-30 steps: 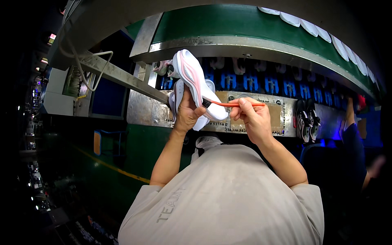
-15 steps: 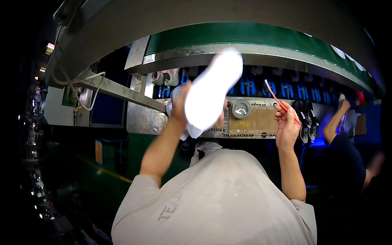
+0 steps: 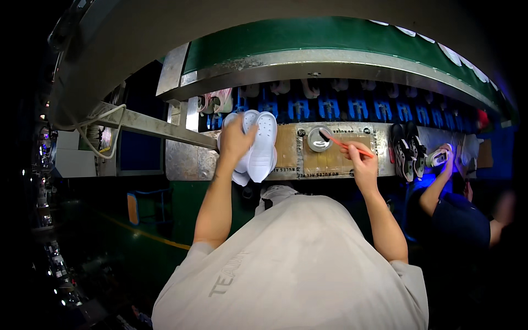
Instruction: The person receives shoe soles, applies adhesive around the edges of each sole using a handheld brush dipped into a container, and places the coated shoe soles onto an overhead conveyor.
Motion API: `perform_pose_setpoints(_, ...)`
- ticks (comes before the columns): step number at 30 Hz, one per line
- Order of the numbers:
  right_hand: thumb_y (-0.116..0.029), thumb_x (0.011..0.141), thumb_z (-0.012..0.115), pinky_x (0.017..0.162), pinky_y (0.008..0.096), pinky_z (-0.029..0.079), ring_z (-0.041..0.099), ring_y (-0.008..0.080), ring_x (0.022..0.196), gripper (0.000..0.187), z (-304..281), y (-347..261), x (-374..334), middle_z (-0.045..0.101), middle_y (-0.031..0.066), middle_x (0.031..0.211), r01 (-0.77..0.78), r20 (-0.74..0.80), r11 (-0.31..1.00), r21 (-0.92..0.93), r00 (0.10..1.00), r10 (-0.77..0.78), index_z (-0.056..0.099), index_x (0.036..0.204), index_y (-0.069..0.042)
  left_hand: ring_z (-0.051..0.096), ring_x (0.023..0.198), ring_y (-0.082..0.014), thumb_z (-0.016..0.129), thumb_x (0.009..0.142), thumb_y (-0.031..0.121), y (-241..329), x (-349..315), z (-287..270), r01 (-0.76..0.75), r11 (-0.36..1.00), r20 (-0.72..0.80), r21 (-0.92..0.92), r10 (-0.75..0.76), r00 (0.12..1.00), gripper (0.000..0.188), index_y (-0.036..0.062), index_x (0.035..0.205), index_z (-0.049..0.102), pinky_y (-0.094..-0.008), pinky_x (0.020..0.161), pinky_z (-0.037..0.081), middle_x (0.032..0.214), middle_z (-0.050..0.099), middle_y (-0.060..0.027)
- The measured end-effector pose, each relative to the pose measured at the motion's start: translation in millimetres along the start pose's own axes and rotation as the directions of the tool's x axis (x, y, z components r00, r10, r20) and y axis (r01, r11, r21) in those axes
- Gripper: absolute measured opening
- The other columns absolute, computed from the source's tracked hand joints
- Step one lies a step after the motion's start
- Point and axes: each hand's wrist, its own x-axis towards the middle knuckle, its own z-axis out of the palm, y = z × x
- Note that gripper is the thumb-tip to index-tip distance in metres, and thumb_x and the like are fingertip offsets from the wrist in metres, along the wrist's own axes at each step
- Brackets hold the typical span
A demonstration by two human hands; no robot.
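Observation:
My left hand [image 3: 236, 142] grips several white shoe soles [image 3: 262, 151] held side by side above the left part of the metal bench, hollow sides with small round marks facing up. To their right, a round pot [image 3: 316, 146] holds a pale, shiny liquid. My right hand [image 3: 363, 168] pinches the red-orange handle of a brush [image 3: 360, 150]. Its dark bristle end points left and is over the pot's right side; whether it touches the liquid I cannot tell.
Brown cardboard [image 3: 330, 162] lies taped on the bench under the pot. Black-and-white shoes [image 3: 407, 154] stand to the right, where a co-worker's arm [image 3: 440, 184] handles a pale shoe. Blue racks [image 3: 327, 109] run behind, below a green conveyor [image 3: 308, 38]. A metal beam [image 3: 165, 127] juts in from the left.
The white sole held up in my left hand has come down beside the others, with its hollow side now showing. My right hand has moved left, bringing the brush to the pot.

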Motion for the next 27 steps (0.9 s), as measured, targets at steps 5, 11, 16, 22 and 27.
perform_pose_setpoints(5,-0.023,0.101,0.066,0.070,0.0326,0.054,0.071,0.0190,0.075,0.025,14,-5,31,0.077,0.0112,0.088,0.039,0.185,0.799,-0.600,0.979,0.091,0.077,0.108,-0.003,0.069,0.100,-0.0474,0.080,0.082,0.034,-83,-65,62,0.158,0.938,0.275,0.308,-0.247,0.929,0.052,-0.0062,0.112,0.066,-0.0535,0.088,0.055,0.102,0.072,-0.0311)
perform_pose_setpoints(11,-0.025,0.097,0.066,0.070,0.0429,0.056,0.073,0.0344,0.077,0.023,23,49,59,0.075,0.0187,0.085,0.154,0.245,0.647,-0.747,0.968,0.053,0.078,0.102,-0.006,0.072,0.100,-0.0402,0.077,0.085,0.028,-104,-68,64,0.331,0.943,0.327,-0.015,-0.308,0.893,0.049,-0.0062,0.117,0.064,-0.0486,0.085,0.057,0.102,0.073,-0.0268)
perform_pose_setpoints(16,-0.027,0.097,0.067,0.069,0.0427,0.055,0.072,0.0351,0.073,0.025,30,31,54,0.074,0.0181,0.081,0.148,0.198,0.756,-0.638,0.980,-0.025,0.079,0.103,-0.006,0.069,0.116,-0.0391,0.065,0.095,0.035,-92,-99,58,0.713,-0.056,0.701,-0.699,-0.247,0.668,0.061,-0.0008,0.143,0.054,-0.0441,0.085,0.060,0.127,0.068,-0.0261)
perform_pose_setpoints(22,-0.024,0.097,0.067,0.065,0.0404,0.053,0.071,0.0337,0.069,0.023,18,28,46,0.073,0.0188,0.079,0.162,0.238,0.731,-0.662,0.971,0.000,0.079,0.104,-0.004,0.056,0.125,-0.0585,0.038,0.103,0.063,-107,-118,116,0.719,-0.593,0.628,-0.362,0.415,0.658,0.082,0.0044,0.160,0.029,-0.0491,0.080,0.062,0.149,0.049,-0.0321)
perform_pose_setpoints(27,-0.025,0.097,0.069,0.063,0.0387,0.052,0.070,0.0305,0.065,0.025,17,33,33,0.073,0.0194,0.077,0.140,0.187,0.796,-0.590,0.982,-0.033,0.078,0.105,-0.003,0.050,0.133,-0.0551,0.035,0.095,0.082,-60,-103,132,0.831,-0.436,0.840,-0.345,0.253,0.481,0.101,0.0056,0.162,0.026,-0.0600,0.101,0.051,0.155,0.042,-0.0297)
